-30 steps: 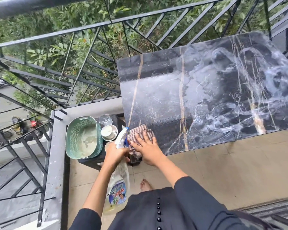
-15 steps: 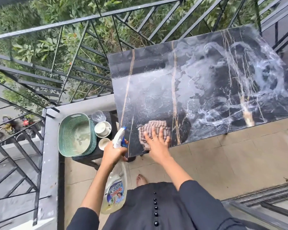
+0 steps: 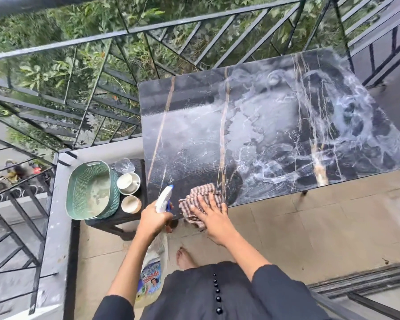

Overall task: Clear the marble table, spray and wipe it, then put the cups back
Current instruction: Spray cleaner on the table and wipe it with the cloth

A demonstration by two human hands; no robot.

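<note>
Pressing the striped cloth (image 3: 200, 192) flat onto the near left corner of the counter (image 3: 263, 125) with the right grip (image 3: 211, 212), fingers spread and straight. Holding the spray bottle (image 3: 163, 197) just off that corner in the left grip (image 3: 154, 219), curled round its neck. Judged soft and damp: best driven under a flat palm, not pinched, with part hanging over the near edge. Wet streaks across the counter, so probably slick. On a low stool (image 3: 118, 219) left of it, two fragile cups (image 3: 128, 183), best lifted by the body.
</note>
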